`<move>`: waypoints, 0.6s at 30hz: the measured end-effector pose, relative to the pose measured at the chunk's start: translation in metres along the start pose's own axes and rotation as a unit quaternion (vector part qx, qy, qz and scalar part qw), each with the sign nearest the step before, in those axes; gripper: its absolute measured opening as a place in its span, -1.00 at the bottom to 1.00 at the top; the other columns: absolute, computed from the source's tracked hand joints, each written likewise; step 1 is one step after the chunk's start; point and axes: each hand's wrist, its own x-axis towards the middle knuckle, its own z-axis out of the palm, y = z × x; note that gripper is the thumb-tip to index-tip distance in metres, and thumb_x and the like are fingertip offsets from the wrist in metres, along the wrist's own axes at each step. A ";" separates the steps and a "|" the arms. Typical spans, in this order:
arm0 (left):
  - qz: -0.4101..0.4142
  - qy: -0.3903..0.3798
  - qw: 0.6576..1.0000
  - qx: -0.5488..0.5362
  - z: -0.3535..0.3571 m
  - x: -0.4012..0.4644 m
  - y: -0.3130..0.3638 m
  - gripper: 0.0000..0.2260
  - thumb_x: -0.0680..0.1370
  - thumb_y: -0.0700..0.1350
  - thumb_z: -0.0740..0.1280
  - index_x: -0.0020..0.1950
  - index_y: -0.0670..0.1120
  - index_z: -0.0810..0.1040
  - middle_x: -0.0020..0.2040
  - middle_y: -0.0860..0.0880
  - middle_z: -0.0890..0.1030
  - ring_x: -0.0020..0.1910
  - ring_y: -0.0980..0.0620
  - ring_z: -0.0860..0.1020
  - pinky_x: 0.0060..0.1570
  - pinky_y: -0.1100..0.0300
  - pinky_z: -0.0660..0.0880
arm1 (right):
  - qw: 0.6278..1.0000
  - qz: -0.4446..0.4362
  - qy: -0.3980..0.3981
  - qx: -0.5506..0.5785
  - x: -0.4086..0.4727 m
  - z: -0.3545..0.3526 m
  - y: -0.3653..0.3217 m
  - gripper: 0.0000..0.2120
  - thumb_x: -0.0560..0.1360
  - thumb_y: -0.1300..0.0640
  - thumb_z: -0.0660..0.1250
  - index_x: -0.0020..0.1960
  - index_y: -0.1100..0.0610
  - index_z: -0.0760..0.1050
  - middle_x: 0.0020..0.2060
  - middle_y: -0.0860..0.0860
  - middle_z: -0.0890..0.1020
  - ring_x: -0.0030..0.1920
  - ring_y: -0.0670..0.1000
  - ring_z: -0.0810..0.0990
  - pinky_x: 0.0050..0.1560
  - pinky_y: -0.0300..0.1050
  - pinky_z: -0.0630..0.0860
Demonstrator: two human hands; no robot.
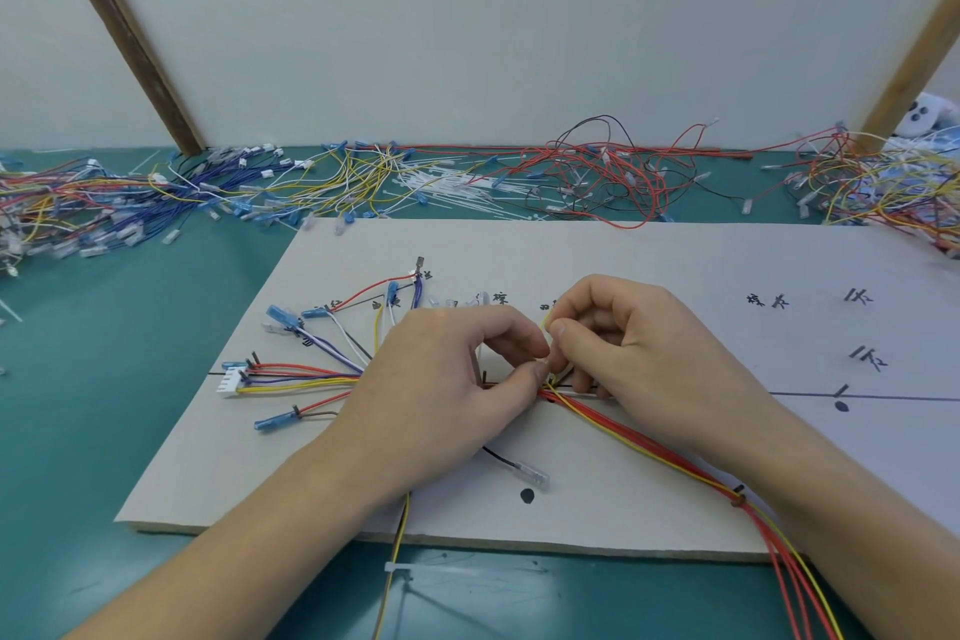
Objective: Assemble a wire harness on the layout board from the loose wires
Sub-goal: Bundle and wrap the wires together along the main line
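Bare hands (545,359): two, pinching wires (649,447).

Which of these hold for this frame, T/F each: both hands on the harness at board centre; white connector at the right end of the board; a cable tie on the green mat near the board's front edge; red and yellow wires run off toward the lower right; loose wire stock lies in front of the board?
1. Both hands work the wires at the board's middle. True: the left hand and right hand pinch the wire bundle together.
2. The white connector sits at the right end of the layout board. False: left end.
3. A cable tie lies on the green mat near the board's front edge. True.
4. The red and yellow wires run off to the lower right. True.
5. The loose wires lie in front of the board. False: behind it, along the wall.
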 end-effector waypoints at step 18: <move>0.049 0.007 0.995 0.088 -0.003 -0.005 0.012 -0.75 0.40 -0.03 0.58 0.02 0.17 0.65 -0.20 0.56 0.47 -0.28 0.55 0.43 -0.24 0.57 0.26 | 1.000 -0.001 0.013 0.019 0.000 -0.002 0.002 -0.89 0.42 -0.01 0.33 -0.11 -0.08 0.63 -0.28 -0.02 0.73 -0.31 0.01 0.69 -0.31 -0.22 0.51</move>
